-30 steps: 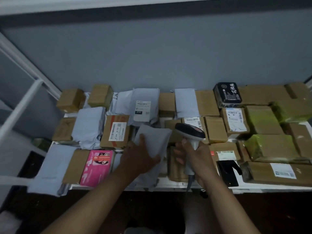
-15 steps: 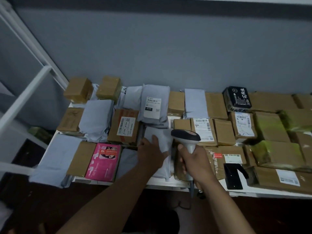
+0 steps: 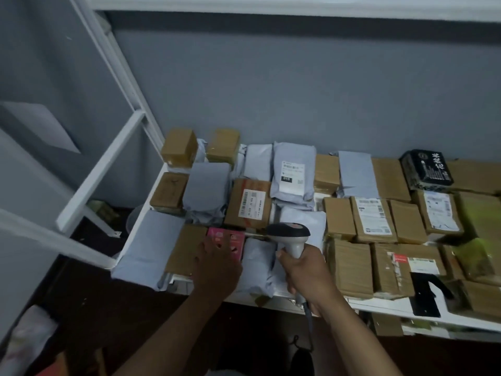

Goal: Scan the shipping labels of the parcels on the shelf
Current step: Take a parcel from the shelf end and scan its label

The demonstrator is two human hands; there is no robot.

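Observation:
Several parcels cover the white shelf: brown boxes and grey poly bags. My right hand grips the handle of a barcode scanner, whose dark head points left over the front row. My left hand lies over the pink box and the brown box beside it, fingers spread; whether it grips either I cannot tell. A grey bag lies between my hands. Labels face up on a brown box and a grey bag behind.
A white shelf frame rises at the left, with a grey wall behind. A black parcel sits at the back right, and a black scanner holder at the front edge. Greenish wrapped boxes fill the right end. The floor below is dark.
My left hand left the grey bag in the middle and moved left onto the pink box. The scanner swung left with it. The view shifted left.

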